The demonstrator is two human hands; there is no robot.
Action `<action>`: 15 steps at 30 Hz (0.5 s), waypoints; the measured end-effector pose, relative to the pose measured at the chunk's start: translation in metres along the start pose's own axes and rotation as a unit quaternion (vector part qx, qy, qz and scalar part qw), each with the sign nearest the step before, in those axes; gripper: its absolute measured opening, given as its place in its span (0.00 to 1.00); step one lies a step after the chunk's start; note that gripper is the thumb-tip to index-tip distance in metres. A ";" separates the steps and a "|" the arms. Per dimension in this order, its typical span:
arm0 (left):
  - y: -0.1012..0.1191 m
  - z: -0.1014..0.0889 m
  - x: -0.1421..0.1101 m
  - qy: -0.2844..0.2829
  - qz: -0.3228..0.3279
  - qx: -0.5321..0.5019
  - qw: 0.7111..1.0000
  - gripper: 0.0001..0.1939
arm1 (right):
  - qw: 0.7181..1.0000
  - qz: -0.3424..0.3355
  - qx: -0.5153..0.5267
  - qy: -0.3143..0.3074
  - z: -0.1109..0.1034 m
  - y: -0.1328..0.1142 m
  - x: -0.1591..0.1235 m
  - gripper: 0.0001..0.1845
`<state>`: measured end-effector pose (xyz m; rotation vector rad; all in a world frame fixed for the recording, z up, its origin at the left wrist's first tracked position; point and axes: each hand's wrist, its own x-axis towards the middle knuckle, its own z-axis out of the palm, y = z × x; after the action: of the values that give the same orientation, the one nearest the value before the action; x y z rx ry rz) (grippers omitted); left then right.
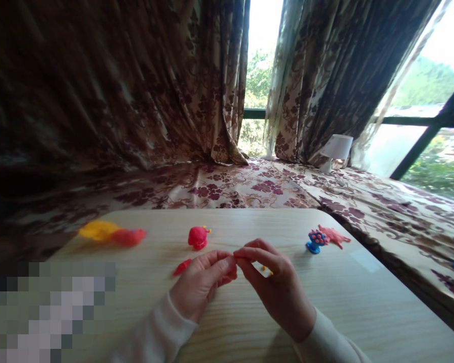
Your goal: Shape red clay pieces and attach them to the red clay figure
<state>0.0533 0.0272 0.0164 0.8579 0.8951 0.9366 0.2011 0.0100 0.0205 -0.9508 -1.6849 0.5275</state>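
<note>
Above the middle of the table, my left hand (206,277) and my right hand (274,275) meet at their fingertips. Both are closed in a pinch, and whatever lies between the fingers is too small and too covered to name. Just beyond my left hand stands a rounded red modelling-clay figure (198,237) with small yellow tips on its right side. A flat red piece of clay (182,267) lies beside my left hand, partly hidden by it. Small yellow bits (264,268) show behind the fingers of my right hand.
Yellow clay (98,230) and a red lump (128,237) lie at the table's far left. At the right, a blue clay stand topped with pink balls (315,239) is beside a flat pink piece (336,236). A white lamp (337,146) stands beyond the table (227,327).
</note>
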 end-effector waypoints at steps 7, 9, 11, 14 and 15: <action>0.000 -0.006 0.003 0.025 0.092 0.093 0.991 0.15 | 1.000 -0.001 0.000 0.001 -0.004 -0.003 0.002 0.10; 0.002 -0.005 0.001 0.039 0.100 0.105 0.989 0.16 | 1.000 0.006 0.004 0.000 -0.004 -0.002 0.002 0.10; 0.005 -0.002 0.000 0.042 0.105 0.111 0.987 0.16 | 1.000 0.011 0.008 0.001 -0.004 -0.001 0.001 0.09; 0.008 0.002 -0.003 0.040 0.114 0.118 0.986 0.14 | 1.000 0.007 0.006 0.001 -0.003 0.000 0.000 0.09; 0.009 0.003 -0.003 0.039 0.116 0.120 0.985 0.13 | 1.000 0.004 0.001 0.000 -0.003 0.000 0.000 0.09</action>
<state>0.0523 0.0267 0.0258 1.1577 1.0046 1.0829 0.2042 0.0092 0.0213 -0.9572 -1.6809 0.5339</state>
